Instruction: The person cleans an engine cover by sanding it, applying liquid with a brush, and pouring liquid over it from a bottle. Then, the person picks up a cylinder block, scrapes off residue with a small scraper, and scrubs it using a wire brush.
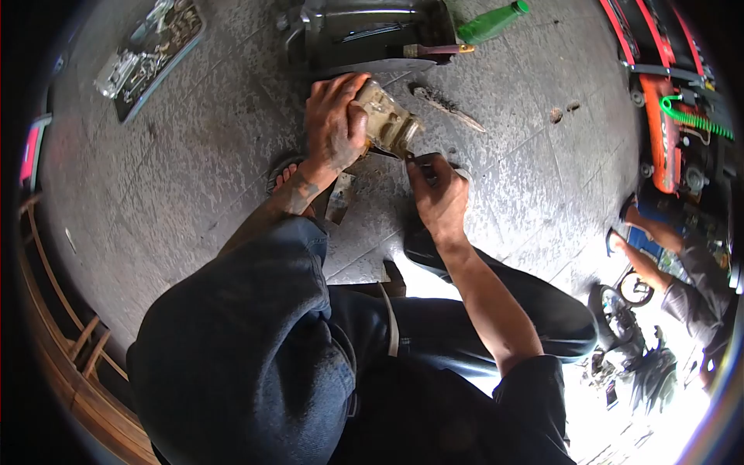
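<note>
Hands-on work at one end of a single part, by the look of it. Left hand [335, 124] has a firm grip over the upper end of the metal part [385, 116], a brownish, grimy-looking casting held tilted just above or on the floor [527, 155], between the feet and the black tub [341, 65]; can't tell if it touches down. Right hand [443, 198] is at the part's lower end, grip narrow, fingers curled in. Something dark shows between those fingers; can't tell if it's a tool, a loose bit or shadow. My read: left steadies, right does the fine work on that end, stage unclear. From here, good handling calls for the left grip to hold the casting firm and the right fingers to stay lined up with the end, light force, no sideways push. Slip risk if the surface is oily, can't confirm. Around it: brush [435, 49] lies across the tub's near edge, thin rods [378, 32] inside the tub, green bottle [493, 23] beside it, stick-like piece [453, 111] on the floor right of the casting. Tray [160, 84] of metal pieces [147, 53] sits well apart, off to the left.
</note>
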Demonstrator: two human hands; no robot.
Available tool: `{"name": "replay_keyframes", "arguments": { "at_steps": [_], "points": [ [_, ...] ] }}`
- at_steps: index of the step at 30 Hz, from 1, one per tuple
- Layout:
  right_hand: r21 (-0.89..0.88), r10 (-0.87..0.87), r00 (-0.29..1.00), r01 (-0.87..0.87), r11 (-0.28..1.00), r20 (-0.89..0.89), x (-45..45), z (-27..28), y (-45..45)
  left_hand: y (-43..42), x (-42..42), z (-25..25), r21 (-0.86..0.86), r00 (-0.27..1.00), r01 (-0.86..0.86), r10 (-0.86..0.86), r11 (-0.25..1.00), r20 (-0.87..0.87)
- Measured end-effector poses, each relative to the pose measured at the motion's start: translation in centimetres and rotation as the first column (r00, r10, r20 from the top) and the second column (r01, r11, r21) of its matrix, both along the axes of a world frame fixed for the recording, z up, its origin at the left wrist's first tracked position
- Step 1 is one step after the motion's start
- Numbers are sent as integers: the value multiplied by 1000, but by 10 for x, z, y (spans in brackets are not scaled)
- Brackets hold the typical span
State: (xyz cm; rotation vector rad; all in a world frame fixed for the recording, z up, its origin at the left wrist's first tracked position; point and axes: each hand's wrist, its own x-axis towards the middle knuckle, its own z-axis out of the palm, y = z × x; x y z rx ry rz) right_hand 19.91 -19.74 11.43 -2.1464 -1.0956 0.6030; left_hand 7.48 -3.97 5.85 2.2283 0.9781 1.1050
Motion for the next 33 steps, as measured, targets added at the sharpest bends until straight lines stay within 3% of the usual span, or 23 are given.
{"name": "replay_keyframes", "arguments": {
  "at_steps": [3,6,9,13,15,17,19,22,23,31,33],
  "points": [
    [17,-55,998,55,998,-34,-14,0,4,-1,-3,-5,-41,1000,-11,12,999,14],
    [-77,-78,997,78,994,8,-17,-27,-6,0,-9,-9,-77,1000,-6,6,997,10],
    [42,-132,990,130,991,43,-14,-27,-14,6,-13,-15,-91,999,-31,34,995,22],
    [50,-210,960,222,974,-183,-3,-19,5,8,-18,-20,-142,997,-40,49,989,62],
    [64,-233,949,251,966,-211,-5,-20,13,9,-22,-24,-250,989,-52,84,967,121],
    [112,-77,986,94,989,-149,-9,-32,14,9,-27,-25,-302,990,-41,80,952,117],
    [69,-101,989,109,992,-110,-7,-40,21,12,-30,-32,-415,967,-27,130,909,221],
    [171,-142,986,155,973,-84,-1,-39,33,18,-37,-44,-527,931,55,147,848,334],
    [182,-93,995,96,978,-27,0,-36,38,20,-39,-45,-582,909,73,186,810,373],
    [157,108,983,-131,979,152,3,-22,58,33,-44,-54,-654,870,156,211,740,446],
    [142,272,937,-307,941,219,7,-17,59,33,-45,-54,-654,870,153,212,741,445]
  ]
}}
